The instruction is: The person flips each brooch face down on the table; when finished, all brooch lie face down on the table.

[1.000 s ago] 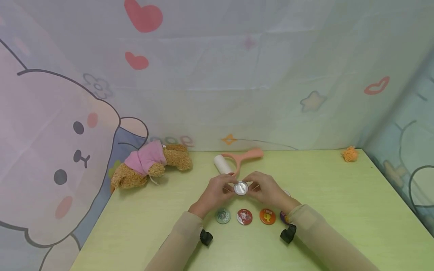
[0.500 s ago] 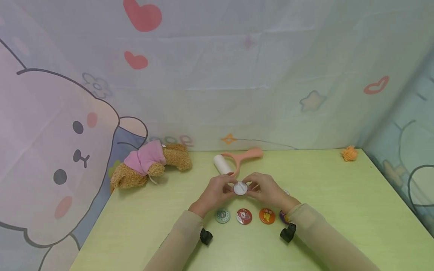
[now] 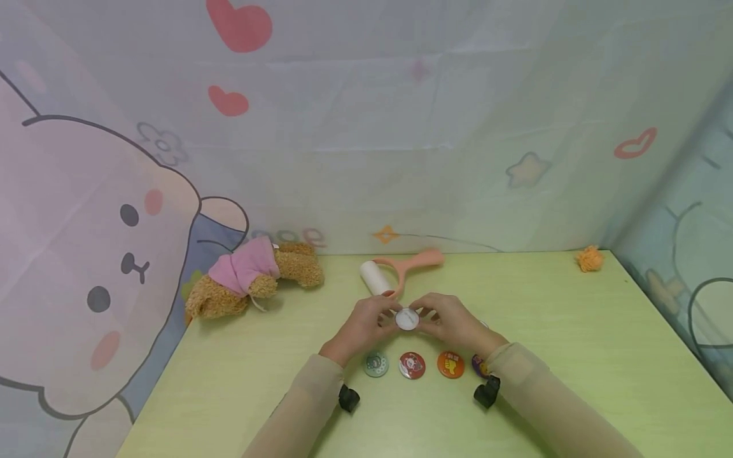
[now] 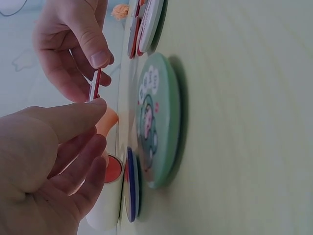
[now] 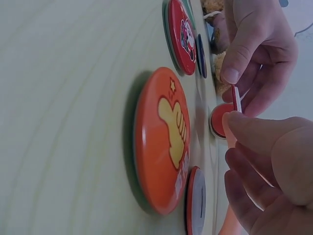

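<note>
Both hands hold one round button badge (image 3: 407, 319) between them above the table. Its pale side faces the head camera, and a red edge shows in both wrist views. My left hand (image 3: 366, 324) pinches the badge's left edge with thumb and fingers; my right hand (image 3: 449, 321) pinches the right edge. On the table nearer the person lie a green badge (image 3: 375, 364), a red badge (image 3: 412, 365), an orange badge (image 3: 450, 364) and a purple badge (image 3: 480, 366), the last partly hidden by the right sleeve. A blue-rimmed badge (image 4: 131, 185) shows low in the left wrist view.
Beyond the hands lies a lint roller with a white roll (image 3: 375, 278) and peach handle (image 3: 425, 257). A brown teddy bear (image 3: 254, 278) in pink lies at the back left. An orange fuzzy ball (image 3: 590, 259) sits at the back right corner, before a printed cloth (image 3: 366, 127).
Both hands stay nearly in place, pinching the badge. The badge has tilted slightly, and its upper side looks whiter and less shiny than a second ago.
</note>
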`<state>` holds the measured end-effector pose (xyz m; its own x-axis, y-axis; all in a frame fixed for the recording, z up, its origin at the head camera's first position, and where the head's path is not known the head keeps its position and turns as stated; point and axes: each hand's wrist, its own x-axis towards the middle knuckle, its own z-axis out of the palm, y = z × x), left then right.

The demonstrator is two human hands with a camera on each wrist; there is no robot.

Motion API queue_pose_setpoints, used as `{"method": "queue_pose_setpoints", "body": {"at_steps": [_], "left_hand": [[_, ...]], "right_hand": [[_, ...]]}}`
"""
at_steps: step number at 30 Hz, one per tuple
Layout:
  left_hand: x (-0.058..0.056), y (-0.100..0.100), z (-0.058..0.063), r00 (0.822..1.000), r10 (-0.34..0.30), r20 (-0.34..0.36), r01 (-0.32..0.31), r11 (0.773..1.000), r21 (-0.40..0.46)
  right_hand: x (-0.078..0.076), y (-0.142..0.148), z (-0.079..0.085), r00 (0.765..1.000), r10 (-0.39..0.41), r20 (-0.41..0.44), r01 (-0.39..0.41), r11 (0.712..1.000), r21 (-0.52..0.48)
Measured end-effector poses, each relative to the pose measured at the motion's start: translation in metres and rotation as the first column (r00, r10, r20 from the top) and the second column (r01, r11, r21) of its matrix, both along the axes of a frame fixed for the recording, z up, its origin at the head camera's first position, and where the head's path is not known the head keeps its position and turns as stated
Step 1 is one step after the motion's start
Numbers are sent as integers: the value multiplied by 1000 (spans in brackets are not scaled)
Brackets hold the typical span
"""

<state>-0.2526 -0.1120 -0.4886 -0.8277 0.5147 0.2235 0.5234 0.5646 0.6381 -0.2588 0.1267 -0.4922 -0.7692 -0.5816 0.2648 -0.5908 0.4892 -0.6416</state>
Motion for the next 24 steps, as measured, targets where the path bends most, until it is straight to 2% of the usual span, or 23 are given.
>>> {"method": "queue_pose_setpoints", "body": {"at_steps": [15, 24], "left_hand": [[-2, 1, -3, 1000, -2, -21, 1, 1000, -26], [-5, 2, -8, 996, -18, -91, 9, 995, -100]], "right_hand": [[0, -1, 1, 999, 4, 38, -6, 999, 35], [0, -3, 1, 1000, 13, -1, -13, 997, 77]]}}
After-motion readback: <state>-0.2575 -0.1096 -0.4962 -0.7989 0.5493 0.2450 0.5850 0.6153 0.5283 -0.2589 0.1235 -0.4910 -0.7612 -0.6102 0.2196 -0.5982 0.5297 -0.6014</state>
